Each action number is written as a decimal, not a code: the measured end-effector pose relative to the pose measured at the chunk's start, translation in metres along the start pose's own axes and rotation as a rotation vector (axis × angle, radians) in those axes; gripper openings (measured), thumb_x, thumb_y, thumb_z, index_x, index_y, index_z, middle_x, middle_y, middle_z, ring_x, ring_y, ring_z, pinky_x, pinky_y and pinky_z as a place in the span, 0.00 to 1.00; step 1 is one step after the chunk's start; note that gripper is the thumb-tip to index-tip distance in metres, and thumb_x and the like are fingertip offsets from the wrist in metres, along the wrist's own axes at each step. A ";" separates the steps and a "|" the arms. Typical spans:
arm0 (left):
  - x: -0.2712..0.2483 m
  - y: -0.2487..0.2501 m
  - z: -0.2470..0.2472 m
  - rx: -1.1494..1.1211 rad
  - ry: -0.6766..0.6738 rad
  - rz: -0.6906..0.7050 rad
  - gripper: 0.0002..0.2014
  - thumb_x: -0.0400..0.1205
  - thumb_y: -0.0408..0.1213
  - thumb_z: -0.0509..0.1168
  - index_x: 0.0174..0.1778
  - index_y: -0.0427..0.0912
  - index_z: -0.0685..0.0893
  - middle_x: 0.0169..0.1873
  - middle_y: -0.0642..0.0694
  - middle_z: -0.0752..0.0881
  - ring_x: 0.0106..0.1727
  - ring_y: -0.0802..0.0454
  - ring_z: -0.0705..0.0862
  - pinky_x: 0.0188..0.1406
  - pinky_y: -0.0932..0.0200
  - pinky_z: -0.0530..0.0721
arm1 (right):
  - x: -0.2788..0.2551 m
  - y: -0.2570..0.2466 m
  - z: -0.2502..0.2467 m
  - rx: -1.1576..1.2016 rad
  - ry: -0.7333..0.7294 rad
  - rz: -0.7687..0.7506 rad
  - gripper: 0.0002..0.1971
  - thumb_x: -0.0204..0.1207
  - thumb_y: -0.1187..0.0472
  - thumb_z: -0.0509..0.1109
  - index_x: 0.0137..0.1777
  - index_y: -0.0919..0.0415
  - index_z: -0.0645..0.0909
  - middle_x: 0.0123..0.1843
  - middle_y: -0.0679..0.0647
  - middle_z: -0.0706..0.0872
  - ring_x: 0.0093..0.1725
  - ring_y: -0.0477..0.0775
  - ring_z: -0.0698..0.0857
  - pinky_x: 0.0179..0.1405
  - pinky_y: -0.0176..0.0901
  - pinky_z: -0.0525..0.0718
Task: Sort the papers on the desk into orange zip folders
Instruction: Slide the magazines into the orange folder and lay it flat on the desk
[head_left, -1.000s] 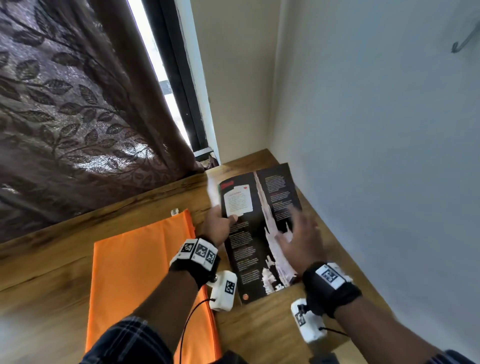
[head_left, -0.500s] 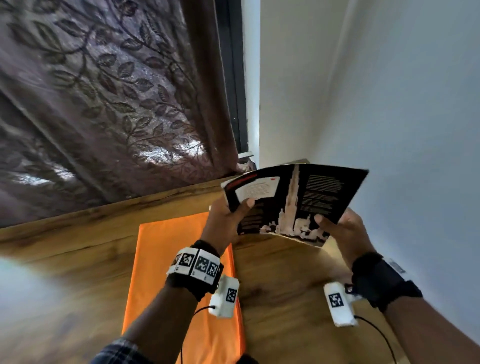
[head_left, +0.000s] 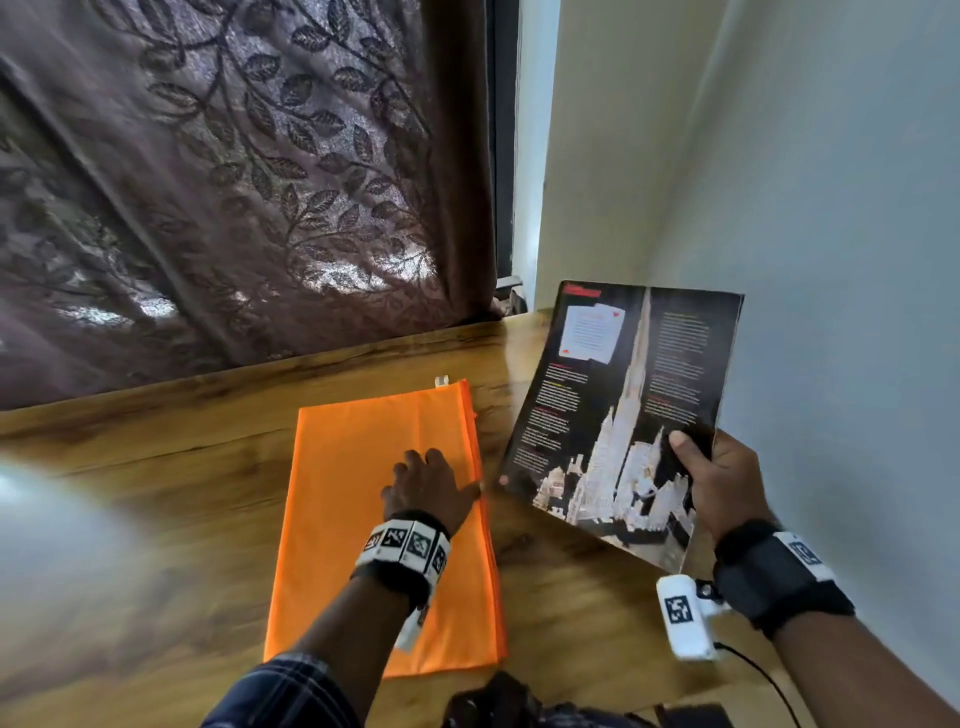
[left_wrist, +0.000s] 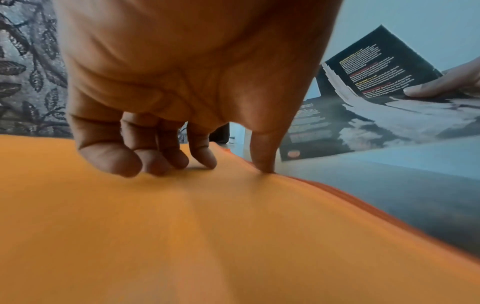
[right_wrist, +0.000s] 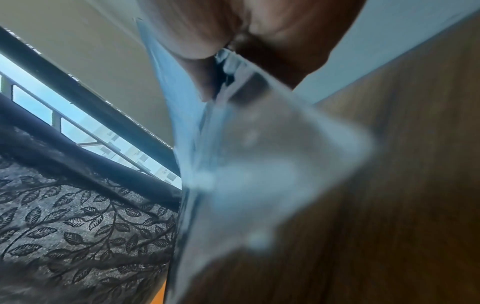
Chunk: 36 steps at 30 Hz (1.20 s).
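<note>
A stack of orange zip folders (head_left: 363, 545) lies flat on the wooden desk (head_left: 156, 519), its zip pull (head_left: 441, 382) at the far end. My left hand (head_left: 441, 473) rests on the top folder. In the left wrist view its bent fingertips (left_wrist: 155, 164) touch the orange folders (left_wrist: 207, 236) and the thumb presses at the right edge. My right hand (head_left: 711, 467) grips the lower right corner of dark printed papers (head_left: 623, 405) showing a tall white tower, held tilted above the desk's right side. The papers (left_wrist: 376, 82) also show in the left wrist view, and as blurred papers (right_wrist: 259, 164) in the right wrist view.
A brown leaf-patterned curtain (head_left: 234, 182) hangs along the desk's far edge, with a dark window frame (head_left: 501, 156) beside it. A pale wall (head_left: 831, 208) bounds the right side. A dark object (head_left: 493, 701) sits at the near edge.
My left hand let go of the papers and came down onto the orange folder. The right hand now holds the papers alone, further right and tilted up.
</note>
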<state>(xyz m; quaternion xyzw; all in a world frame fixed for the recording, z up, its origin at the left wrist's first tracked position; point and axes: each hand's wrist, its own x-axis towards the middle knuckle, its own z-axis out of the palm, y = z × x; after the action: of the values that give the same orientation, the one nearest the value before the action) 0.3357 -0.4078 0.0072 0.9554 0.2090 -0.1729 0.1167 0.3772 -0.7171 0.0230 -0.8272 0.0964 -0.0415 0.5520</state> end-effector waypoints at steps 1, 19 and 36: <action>-0.001 -0.002 0.001 -0.005 -0.001 0.001 0.36 0.78 0.69 0.61 0.71 0.41 0.71 0.70 0.39 0.73 0.72 0.35 0.72 0.63 0.37 0.78 | -0.004 0.002 0.001 0.002 0.009 0.015 0.18 0.73 0.41 0.69 0.59 0.48 0.86 0.48 0.46 0.93 0.49 0.56 0.91 0.56 0.64 0.88; -0.013 -0.021 0.006 -0.084 -0.014 0.135 0.19 0.87 0.51 0.53 0.57 0.40 0.80 0.65 0.42 0.70 0.66 0.39 0.70 0.59 0.34 0.80 | -0.033 -0.001 0.014 0.076 0.128 0.094 0.05 0.82 0.56 0.69 0.50 0.50 0.87 0.45 0.49 0.92 0.44 0.54 0.92 0.49 0.57 0.91; -0.019 -0.024 -0.022 0.009 0.163 0.139 0.15 0.87 0.49 0.53 0.48 0.44 0.80 0.48 0.43 0.87 0.50 0.39 0.86 0.43 0.51 0.76 | -0.026 -0.026 0.056 0.157 -0.052 -0.024 0.06 0.82 0.61 0.69 0.46 0.51 0.86 0.44 0.52 0.92 0.44 0.54 0.90 0.46 0.50 0.89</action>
<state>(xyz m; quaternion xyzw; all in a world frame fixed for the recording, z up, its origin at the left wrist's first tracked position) 0.3153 -0.3866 0.0308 0.9790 0.1502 -0.0868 0.1070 0.3651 -0.6510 0.0264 -0.7832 0.0683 -0.0340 0.6170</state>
